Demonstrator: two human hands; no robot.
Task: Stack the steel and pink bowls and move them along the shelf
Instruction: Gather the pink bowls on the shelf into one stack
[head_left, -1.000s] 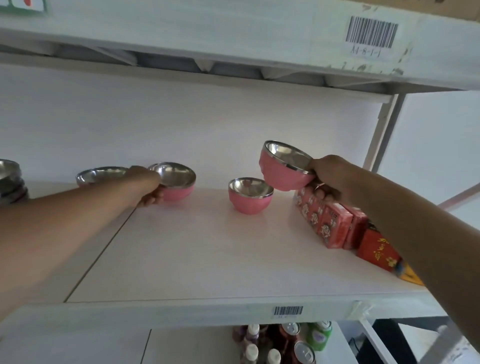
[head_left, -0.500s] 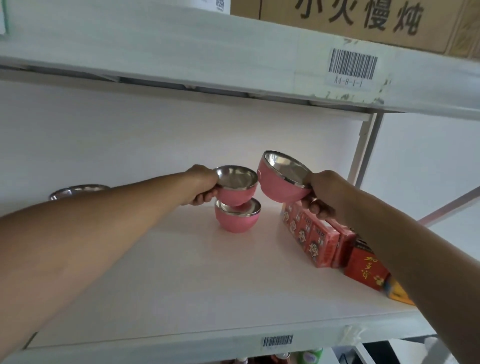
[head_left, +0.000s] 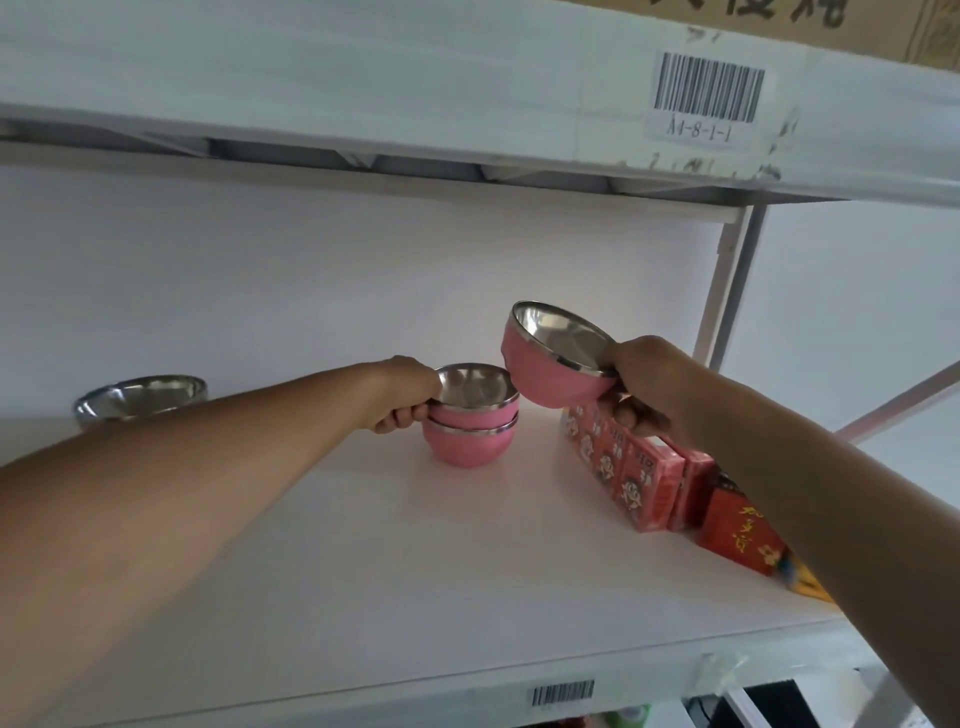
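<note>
A round pink bowl with a steel lining (head_left: 470, 399) is gripped at its rim by the left hand (head_left: 402, 395), nested in a matching pink bowl (head_left: 467, 444) on the white shelf (head_left: 415, 571). A third pink steel-lined bowl (head_left: 556, 358) is pinched, tilted, aloft in the right hand (head_left: 641, 382).

Two pink bowls with steel linings are sitting nested, upright, on the white shelf (head_left: 467, 545) at centre: upper nested bowl (head_left: 475, 397) inside lower bowl (head_left: 467, 447). A third pink bowl (head_left: 556, 364) is hanging tilted at 2 o'clock of the stack, just beside it. A steel bowl (head_left: 140, 397) is resting at 9 o'clock, well apart.
</note>
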